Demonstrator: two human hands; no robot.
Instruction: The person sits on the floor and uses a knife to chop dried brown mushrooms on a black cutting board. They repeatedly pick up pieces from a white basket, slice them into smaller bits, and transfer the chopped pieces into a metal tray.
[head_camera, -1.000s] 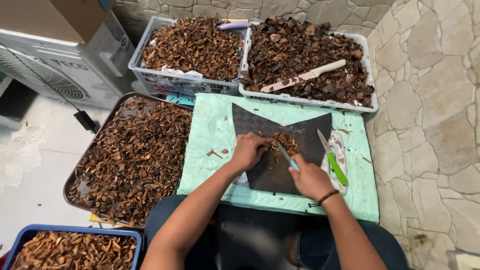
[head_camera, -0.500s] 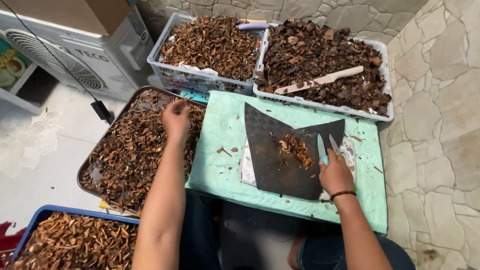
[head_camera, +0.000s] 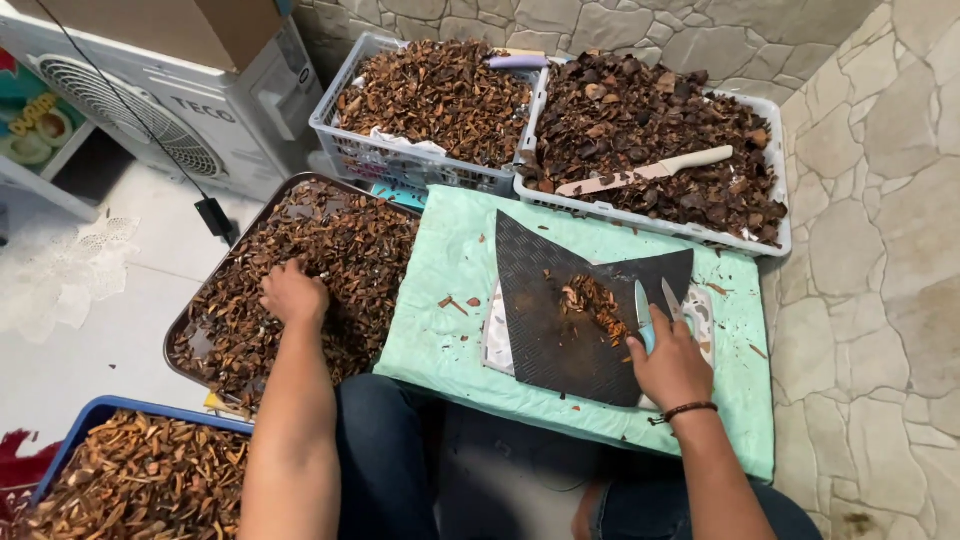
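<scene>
Both hands curl: left hand (head_camera: 292, 295) half-buried in husks (head_camera: 330, 260); right hand (head_camera: 672, 362) gripping knife (head_camera: 643, 315).

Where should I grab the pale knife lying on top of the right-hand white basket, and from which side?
Probably take the pale knife by its handle, the thicker cream end pointing right toward the basket rim. It lies nearly flat on the brown pieces, tilted slightly up to the right, with the blade end buried to the left. Come from above and the right, closing the grip across the handle's narrow width.
</scene>
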